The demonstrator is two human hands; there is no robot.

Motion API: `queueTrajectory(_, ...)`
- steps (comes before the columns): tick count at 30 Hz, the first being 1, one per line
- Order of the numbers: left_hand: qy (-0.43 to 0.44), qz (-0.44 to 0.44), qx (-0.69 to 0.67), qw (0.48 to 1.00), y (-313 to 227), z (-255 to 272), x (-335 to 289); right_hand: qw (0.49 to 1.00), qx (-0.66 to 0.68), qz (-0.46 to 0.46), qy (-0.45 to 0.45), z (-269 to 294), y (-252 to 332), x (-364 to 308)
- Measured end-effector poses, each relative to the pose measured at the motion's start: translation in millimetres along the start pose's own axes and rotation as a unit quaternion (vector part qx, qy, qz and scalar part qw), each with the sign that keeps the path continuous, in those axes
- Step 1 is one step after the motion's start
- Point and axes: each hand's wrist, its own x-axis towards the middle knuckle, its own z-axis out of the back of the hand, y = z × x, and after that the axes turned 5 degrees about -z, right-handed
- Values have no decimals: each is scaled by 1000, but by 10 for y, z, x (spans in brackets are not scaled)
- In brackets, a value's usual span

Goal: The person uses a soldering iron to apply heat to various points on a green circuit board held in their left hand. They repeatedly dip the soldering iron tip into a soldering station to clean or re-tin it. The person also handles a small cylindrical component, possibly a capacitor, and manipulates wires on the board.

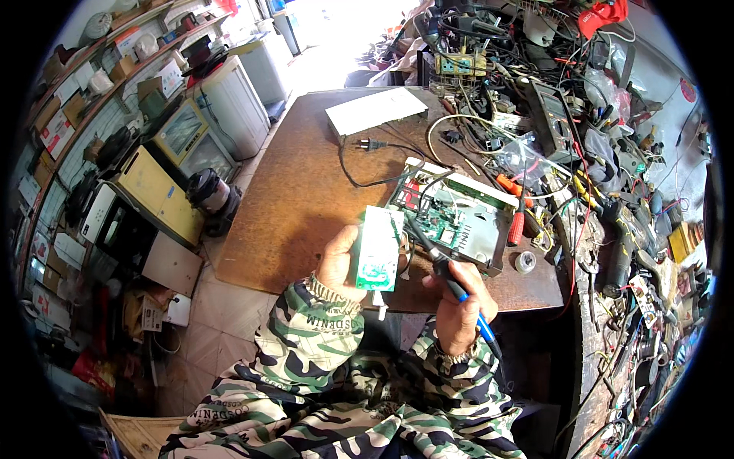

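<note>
Green rectangular circuit board, pale on the face turned to the camera, stands upright just below the middle of the frame, clamped along its left edge by the fingers of the left hand. To its right, the right hand has its fingers closed round the blue handle of a black-tipped soldering iron, whose tip points up and left toward the board's right edge; whether it touches the board I cannot tell. Both sleeves are green, white and black camouflage cloth. Just beyond the hands, on the brown wooden surface, sits an opened grey metal device case with a green board inside, with a black power cord and plug trailing up from it toward a flat white box at upper centre. A tangle of wires and tools fills the right side of the frame.
</note>
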Motion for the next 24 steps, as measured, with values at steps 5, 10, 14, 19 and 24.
queueTrajectory(5, 106, 26, -64, 992, -44, 122, 2, 994, 67, -86, 15, -10, 159, 19)
queueTrajectory(10, 64, 19, -69, 995, -21, 162, -6, 995, 22, -97, 14, -37, 174, 25)
queueTrajectory(14, 61, 13, -50, 997, -23, 143, 4, 989, 67, -132, 16, -9, 193, 17)
queueTrajectory(19, 34, 12, -28, 999, -18, 107, -10, 991, 38, -127, 14, -18, 202, 20)
queueTrajectory(24, 75, 24, -47, 996, -11, 84, 1, 991, 34, -131, 9, -33, 207, 28)
